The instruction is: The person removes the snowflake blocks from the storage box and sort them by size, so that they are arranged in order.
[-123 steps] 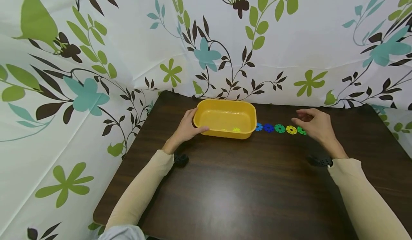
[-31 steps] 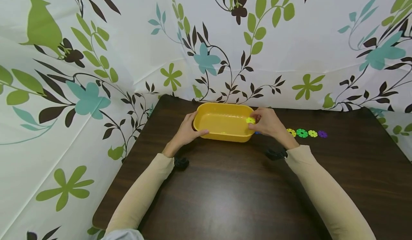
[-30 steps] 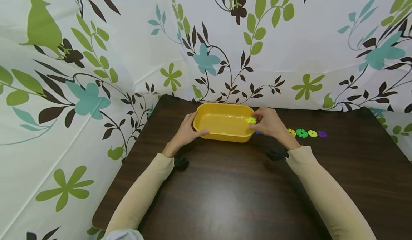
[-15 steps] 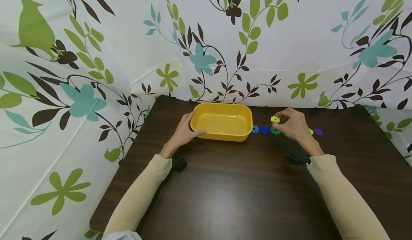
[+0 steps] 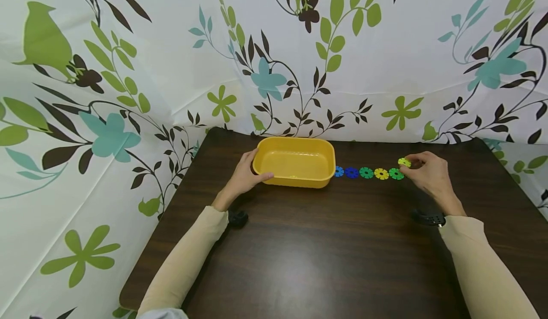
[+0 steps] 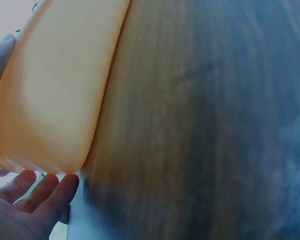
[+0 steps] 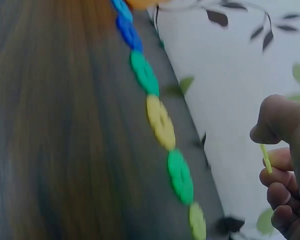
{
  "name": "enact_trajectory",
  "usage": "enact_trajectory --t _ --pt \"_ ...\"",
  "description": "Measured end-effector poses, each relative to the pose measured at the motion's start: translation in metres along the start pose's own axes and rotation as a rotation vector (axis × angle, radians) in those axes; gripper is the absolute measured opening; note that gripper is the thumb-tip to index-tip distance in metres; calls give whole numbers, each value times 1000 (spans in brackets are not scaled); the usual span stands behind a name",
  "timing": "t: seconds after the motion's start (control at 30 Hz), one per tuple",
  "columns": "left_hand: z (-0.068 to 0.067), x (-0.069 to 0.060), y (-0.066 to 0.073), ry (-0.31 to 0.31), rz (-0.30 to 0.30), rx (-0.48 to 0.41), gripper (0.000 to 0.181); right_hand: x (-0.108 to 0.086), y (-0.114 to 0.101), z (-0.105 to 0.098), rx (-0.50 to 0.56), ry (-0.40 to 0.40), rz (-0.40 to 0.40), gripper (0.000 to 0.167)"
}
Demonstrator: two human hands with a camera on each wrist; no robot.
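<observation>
My left hand (image 5: 245,175) holds the left end of a yellow plastic tub (image 5: 295,182), thumb on the front rim and fingers along the end wall. The left wrist view shows fingertips touching the tub's outer wall (image 6: 50,90). Between thumb and fingers of my right hand (image 5: 430,174) is a yellow-green notched disc (image 5: 404,162), held above the row's right part. Seen edge-on in the right wrist view, that thin disc (image 7: 266,159) is off the table. Flat in the row lie blue (image 5: 352,172), green (image 5: 366,172) and yellow (image 5: 381,173) discs; my right hand hides the row's right end.
All this is on a dark wood-grain table (image 5: 295,243). Behind it hangs a white cloth (image 5: 364,81) printed with leaves and birds, close to the back edge. The row starts at the tub's right end with a light blue disc (image 5: 339,171).
Since one second ago, my right hand has carried the yellow-green disc rightward from the tub's right end, along the row. The left hand still holds the tub. Discs seen inside it earlier no longer show.
</observation>
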State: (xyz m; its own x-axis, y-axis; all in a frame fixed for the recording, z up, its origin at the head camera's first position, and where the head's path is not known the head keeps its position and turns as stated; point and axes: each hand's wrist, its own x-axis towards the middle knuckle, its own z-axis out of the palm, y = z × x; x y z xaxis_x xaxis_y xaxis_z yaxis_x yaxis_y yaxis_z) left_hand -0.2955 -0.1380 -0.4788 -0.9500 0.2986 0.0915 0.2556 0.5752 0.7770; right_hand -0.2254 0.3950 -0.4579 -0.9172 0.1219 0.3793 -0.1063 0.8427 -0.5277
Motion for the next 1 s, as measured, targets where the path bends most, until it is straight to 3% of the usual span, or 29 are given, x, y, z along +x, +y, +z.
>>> enact_trajectory --t 0.3,0.5,1.0 --pt "0 1 -1 -5 -3 9 115 -9 50 -15 -76 -22 106 39" --pt "1 1 -2 -7 -7 8 115 -8 73 -23 -127 -56 133 39" --pt "0 1 -2 -10 -12 0 115 -6 92 -26 -176 -144 191 40"
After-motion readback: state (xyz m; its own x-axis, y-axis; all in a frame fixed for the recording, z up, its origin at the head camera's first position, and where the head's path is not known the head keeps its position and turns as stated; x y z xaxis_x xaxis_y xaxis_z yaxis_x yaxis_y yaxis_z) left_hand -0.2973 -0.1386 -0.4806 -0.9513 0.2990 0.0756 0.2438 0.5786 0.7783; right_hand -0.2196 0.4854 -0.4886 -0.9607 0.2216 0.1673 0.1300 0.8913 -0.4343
